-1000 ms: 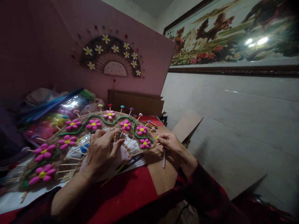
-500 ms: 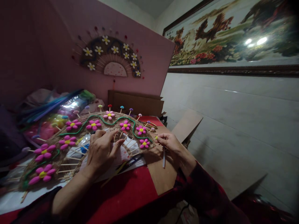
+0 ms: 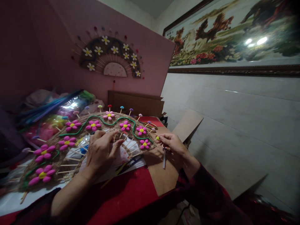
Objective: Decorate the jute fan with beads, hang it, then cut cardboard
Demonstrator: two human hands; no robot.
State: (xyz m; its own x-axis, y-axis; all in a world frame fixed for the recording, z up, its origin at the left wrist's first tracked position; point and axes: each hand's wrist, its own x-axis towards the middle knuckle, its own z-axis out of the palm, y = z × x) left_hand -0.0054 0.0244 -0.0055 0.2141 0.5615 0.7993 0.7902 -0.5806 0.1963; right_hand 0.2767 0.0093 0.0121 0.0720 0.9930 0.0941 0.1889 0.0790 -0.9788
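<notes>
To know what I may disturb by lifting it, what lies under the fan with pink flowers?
Under the fan, a white sheet and something blue show through gaps; the twine band and left hand hide the rest.

I see a brown twine fan (image 3: 117, 116) with pink, yellow-centred flowers (image 3: 125, 126), a wavy green cord (image 3: 134, 127) and a yellow knob (image 3: 157, 137). My feed also shows white, yellow-centred blossoms (image 3: 114, 50) and a red-dotted pale half-round panel (image 3: 114, 69) against mauve board (image 3: 152, 59).

Premises appear to be a home room in craft use: framed horse picture (image 3: 234, 40) on tiled wall (image 3: 222, 125), flowered fan (image 3: 114, 49) against pink panel (image 3: 154, 59), bagged materials (image 3: 70, 106), cardboard sheets (image 3: 136, 103), second fan (image 3: 109, 115) over red-covered table (image 3: 131, 187).
</notes>
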